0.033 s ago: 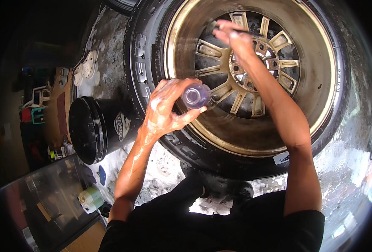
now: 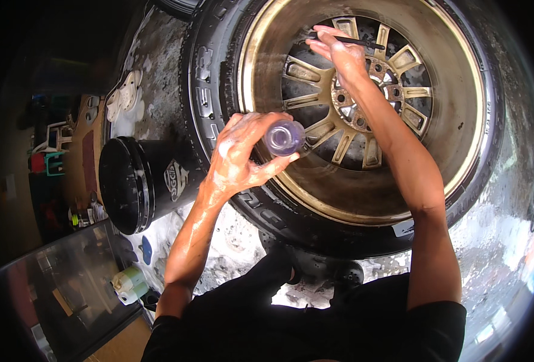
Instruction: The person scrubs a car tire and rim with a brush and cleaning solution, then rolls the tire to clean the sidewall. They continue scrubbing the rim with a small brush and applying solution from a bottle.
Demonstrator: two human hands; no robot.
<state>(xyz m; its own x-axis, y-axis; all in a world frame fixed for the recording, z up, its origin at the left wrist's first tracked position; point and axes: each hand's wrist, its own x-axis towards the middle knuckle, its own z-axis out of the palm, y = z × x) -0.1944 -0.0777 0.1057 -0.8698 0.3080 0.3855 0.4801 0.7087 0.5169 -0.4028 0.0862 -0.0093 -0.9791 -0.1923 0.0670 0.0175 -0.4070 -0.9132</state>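
A large wheel lies flat before me, with a black tyre (image 2: 204,130) around a bronze rim (image 2: 454,181) that is browned with grime inside. My left hand (image 2: 236,151), wet and soapy, closes around a small see-through purplish bottle (image 2: 284,137) over the near left side of the rim. Inside the wheel, above the upper spokes (image 2: 348,30), my right hand (image 2: 342,54) grips a slim black-handled tool (image 2: 360,41). Its handle points right; its working end by the fingers is too small to tell.
Left of the tyre, a black bucket (image 2: 176,181) lies tilted in view. Pale clogs (image 2: 124,99) are farther off on the wet, foamy floor (image 2: 233,235). A clear-sided case (image 2: 62,289) and a jug of green liquid (image 2: 129,285) are at lower left.
The right hand, smeared by motion before, is now sharper and the tool's black handle shows plainly. The left hand keeps its hold on the bottle.
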